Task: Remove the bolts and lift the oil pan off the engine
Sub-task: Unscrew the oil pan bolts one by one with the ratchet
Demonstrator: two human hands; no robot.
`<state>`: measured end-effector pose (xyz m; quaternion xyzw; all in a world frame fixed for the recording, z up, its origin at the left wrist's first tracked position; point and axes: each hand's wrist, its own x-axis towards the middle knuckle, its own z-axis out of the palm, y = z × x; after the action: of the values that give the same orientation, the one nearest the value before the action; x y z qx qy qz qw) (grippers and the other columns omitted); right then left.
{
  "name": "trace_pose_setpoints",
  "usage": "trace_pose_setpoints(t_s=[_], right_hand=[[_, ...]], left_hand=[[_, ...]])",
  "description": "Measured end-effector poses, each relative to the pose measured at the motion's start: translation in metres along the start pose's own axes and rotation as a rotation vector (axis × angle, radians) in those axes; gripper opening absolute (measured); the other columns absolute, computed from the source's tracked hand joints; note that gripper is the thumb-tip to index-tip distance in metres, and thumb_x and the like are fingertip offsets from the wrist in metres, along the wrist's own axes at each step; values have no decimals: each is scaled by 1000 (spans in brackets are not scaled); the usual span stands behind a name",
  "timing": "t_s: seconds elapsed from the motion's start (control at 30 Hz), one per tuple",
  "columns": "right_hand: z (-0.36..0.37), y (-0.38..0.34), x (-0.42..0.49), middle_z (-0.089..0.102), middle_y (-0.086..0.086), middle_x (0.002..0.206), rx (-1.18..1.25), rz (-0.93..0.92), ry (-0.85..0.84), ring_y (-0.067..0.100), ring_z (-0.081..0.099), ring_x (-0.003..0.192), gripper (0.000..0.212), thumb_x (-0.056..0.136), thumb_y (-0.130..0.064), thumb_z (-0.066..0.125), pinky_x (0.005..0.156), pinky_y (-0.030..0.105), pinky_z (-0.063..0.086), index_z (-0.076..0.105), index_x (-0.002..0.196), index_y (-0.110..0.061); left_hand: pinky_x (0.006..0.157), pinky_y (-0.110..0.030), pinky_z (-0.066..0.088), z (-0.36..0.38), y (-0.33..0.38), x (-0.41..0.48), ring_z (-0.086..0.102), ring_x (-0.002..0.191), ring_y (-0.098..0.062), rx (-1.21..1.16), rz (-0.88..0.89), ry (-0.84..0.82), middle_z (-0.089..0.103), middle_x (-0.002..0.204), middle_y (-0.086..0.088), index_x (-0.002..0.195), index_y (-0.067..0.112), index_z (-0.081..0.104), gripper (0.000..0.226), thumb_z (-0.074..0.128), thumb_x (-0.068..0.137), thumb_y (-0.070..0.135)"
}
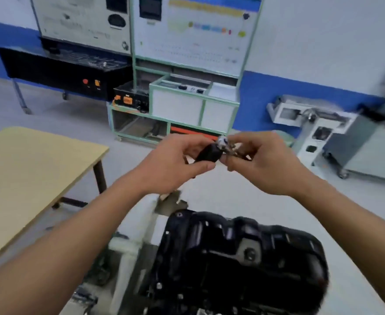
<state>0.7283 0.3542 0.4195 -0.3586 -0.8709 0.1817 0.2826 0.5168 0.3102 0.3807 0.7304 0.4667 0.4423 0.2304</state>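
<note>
The black oil pan [239, 253] sits on the engine at the bottom centre, with bolt heads along its rim. Both my hands are raised above it. My left hand [175, 160] grips the black handle of a ratchet tool [206, 152]. My right hand [262, 160] pinches the tool's shiny metal head and socket [223, 142] between its fingertips. Blur hides whether a bolt sits in the socket.
A yellow-topped table [28, 169] stands at the left. Green-framed training boards and cabinets [187, 103] line the far blue-and-white wall. A grey wheeled machine [337, 137] stands at the right. The engine rests on a white stand [128, 248].
</note>
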Motion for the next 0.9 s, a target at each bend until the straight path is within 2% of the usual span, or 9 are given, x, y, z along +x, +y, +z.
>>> trace_pose_setpoints(t_s=[0.07,0.13,0.23,0.33,0.5,0.6,0.7,0.77,0.9], right_hand=[[-56,29,-47,67,-15,65,-117,22,51,4,55,57,25,86,-25,75,58,20,38,71,110,-31],[-101,49,-88,61,-22,64,-209,46,45,3,55,59,35,85,-22,72,61,21,39,68,119,-31],[-144,67,-130,63,-20,68,-323,52,14,5,57,61,30,85,-39,70,67,30,49,69,115,-33],[-167,77,-151,68,-5,70,-331,42,38,15,57,61,26,86,-51,67,65,39,52,73,98,-30],[-172,102,-171,61,-9,64,-437,89,29,6,52,62,26,88,-57,62,62,33,45,69,85,-31],[-156,119,-190,60,-11,68,-445,148,4,8,50,64,23,88,-57,62,61,29,38,63,83,-35],[-140,134,-204,65,-9,74,-427,195,12,13,55,70,26,86,-59,62,60,30,39,66,88,-33],[-128,142,-208,65,-6,77,-406,217,8,15,55,73,25,86,-60,61,61,31,38,61,85,-35],[-110,153,-210,63,-4,79,-375,263,22,18,57,76,24,85,-61,59,58,31,38,53,82,-38]], left_hand=[[67,-18,55,65,36,21,71,88,-5,-83,63,-19,78,99,8,117,22,72,33,77,89,7],[71,-36,62,123,65,35,73,91,-14,-159,96,-56,78,102,4,119,19,71,34,76,89,4],[77,-56,59,189,96,47,73,92,-20,-254,94,-86,77,103,-1,118,9,70,31,74,89,0],[74,-42,62,228,113,53,71,80,-9,-344,93,-98,75,90,11,112,8,69,25,72,90,-4],[70,-25,56,269,113,51,68,74,-6,-382,39,-149,72,79,10,106,13,68,27,71,89,-8],[75,-28,58,285,101,40,70,76,-10,-312,7,-227,72,82,5,109,13,67,26,72,90,-4],[78,-29,60,297,92,32,74,78,-10,-192,-4,-261,75,82,6,97,31,63,29,76,89,7],[80,-35,61,304,86,28,75,82,-10,-110,-25,-252,76,86,6,101,30,64,25,78,88,13],[77,-33,59,310,78,27,73,78,-6,-29,-40,-184,76,82,11,107,28,65,28,79,86,16]])
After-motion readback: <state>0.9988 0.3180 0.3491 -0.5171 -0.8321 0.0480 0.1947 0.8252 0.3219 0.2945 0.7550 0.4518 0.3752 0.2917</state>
